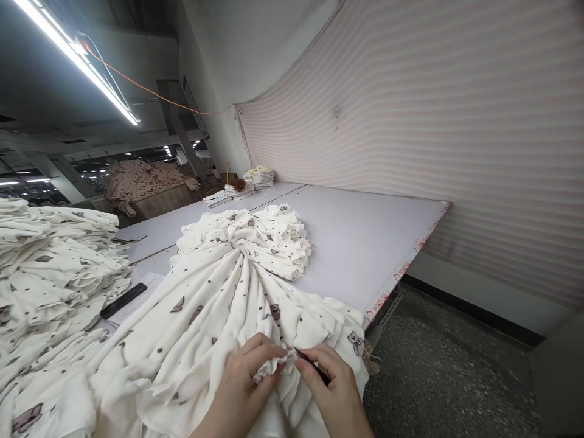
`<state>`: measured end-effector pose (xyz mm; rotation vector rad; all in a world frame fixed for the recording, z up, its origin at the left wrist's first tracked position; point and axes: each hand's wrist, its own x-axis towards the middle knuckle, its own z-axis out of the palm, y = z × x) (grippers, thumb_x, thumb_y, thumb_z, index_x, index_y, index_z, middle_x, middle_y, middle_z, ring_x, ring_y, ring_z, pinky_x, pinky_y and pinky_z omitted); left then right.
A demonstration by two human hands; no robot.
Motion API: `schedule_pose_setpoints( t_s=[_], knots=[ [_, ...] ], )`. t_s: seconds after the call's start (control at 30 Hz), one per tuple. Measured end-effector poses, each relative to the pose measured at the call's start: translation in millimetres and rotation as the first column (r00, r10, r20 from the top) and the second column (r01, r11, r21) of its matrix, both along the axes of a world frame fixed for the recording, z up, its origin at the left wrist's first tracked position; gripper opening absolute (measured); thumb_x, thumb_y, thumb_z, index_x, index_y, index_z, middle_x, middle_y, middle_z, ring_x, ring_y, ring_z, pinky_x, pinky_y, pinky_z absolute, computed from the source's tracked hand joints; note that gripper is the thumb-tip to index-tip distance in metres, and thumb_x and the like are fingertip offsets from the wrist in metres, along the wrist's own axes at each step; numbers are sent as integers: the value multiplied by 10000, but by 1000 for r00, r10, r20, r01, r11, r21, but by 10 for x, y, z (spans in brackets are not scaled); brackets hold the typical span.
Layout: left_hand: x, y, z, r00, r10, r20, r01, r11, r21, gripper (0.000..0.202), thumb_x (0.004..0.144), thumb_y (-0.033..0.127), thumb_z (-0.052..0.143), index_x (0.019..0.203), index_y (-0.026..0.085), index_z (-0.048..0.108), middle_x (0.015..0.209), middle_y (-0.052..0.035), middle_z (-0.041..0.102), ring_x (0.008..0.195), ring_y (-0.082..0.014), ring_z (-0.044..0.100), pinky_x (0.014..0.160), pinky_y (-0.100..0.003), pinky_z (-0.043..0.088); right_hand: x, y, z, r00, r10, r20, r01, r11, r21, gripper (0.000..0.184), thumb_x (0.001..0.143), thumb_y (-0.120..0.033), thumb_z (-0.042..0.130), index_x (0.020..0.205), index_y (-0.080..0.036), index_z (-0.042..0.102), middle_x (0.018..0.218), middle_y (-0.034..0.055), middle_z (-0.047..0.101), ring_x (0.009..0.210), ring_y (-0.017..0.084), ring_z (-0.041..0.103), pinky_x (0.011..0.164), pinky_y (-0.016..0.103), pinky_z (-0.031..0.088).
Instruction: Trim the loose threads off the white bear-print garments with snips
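Note:
White fleecy fabric (pixel 191 328) printed with bears and dots lies in gathered folds across the near part of the table. My left hand (pixel 249 380) pinches a bunched edge of it between thumb and fingers. Close beside it, my right hand (pixel 331 380) grips a slim black pointed tool (pixel 314 367), its tip at the pinched edge. Whether the tool is snips or tweezers I cannot tell. Beyond my hands the same fabric draws together and spreads into a ruffled heap (pixel 246 234).
More printed white fabric (pixel 55 267) is piled at the left, beside a black phone-like object (pixel 124 300) on paper. Folded stacks (pixel 259 176) stand at the table's far end. The tabletop (pixel 365 231) ends at the right above a speckled floor (pixel 447 365). Striped cloth (pixel 410 109) hangs behind.

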<state>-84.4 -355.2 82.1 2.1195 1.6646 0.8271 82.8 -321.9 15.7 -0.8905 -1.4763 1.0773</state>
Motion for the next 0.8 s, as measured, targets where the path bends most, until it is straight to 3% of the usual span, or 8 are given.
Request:
schedule_pose_setpoints(
  t_s=[0.1,0.2,0.43,0.5,0.6,0.7,0.8],
  knots=[
    [-8,-49,-62,998,-37,-52,42,993,109,317,785,60,427,973,220,625,889,-56,609,813,-193,606,692,-288,478,86,-13,-29,1000,-7,-12,7,1000,1,161,837,-345,646,895,-218,726,835,39,682,791,197,657,702,242,503],
    [-7,-76,-123,992,-86,-89,101,978,184,379,749,25,407,1010,219,601,915,-65,597,822,-196,590,710,-303,488,146,-45,29,996,14,85,-16,1000,25,155,837,-338,636,914,-245,733,845,34,688,793,205,656,704,252,497],
    [28,-75,-138,990,-70,-124,95,972,213,393,735,11,404,989,225,614,928,-69,633,835,-206,596,725,-309,488,198,-61,148,956,-7,294,-18,997,82,188,888,-339,553,930,-265,721,845,31,685,766,202,664,630,239,482],
    [37,-60,-81,996,-53,-73,63,987,145,314,788,54,419,958,227,619,938,-64,665,865,-210,618,752,-304,489,203,-63,120,958,-34,284,13,997,73,189,895,-337,547,899,-254,717,835,32,682,771,203,663,631,239,482],
    [41,-12,66,998,36,48,-32,997,-75,172,906,239,463,922,227,633,903,-37,707,865,-209,647,774,-292,486,178,-84,89,972,-70,223,51,995,87,176,871,-337,580,962,-256,708,880,35,682,797,204,665,668,241,497],
    [34,63,221,983,102,151,-60,964,-260,265,937,397,456,931,222,655,876,-11,713,863,-207,649,798,-291,472,106,-98,103,973,-85,215,56,989,135,220,853,-313,598,1047,-271,691,917,35,680,798,202,665,668,238,501],
    [39,150,310,973,95,212,-20,945,-328,316,940,434,441,915,203,656,864,-9,699,873,-210,635,811,-289,465,4,-74,143,977,-73,202,47,991,129,179,880,-288,564,1005,-251,686,893,38,677,799,196,662,684,240,503]
  ],
)
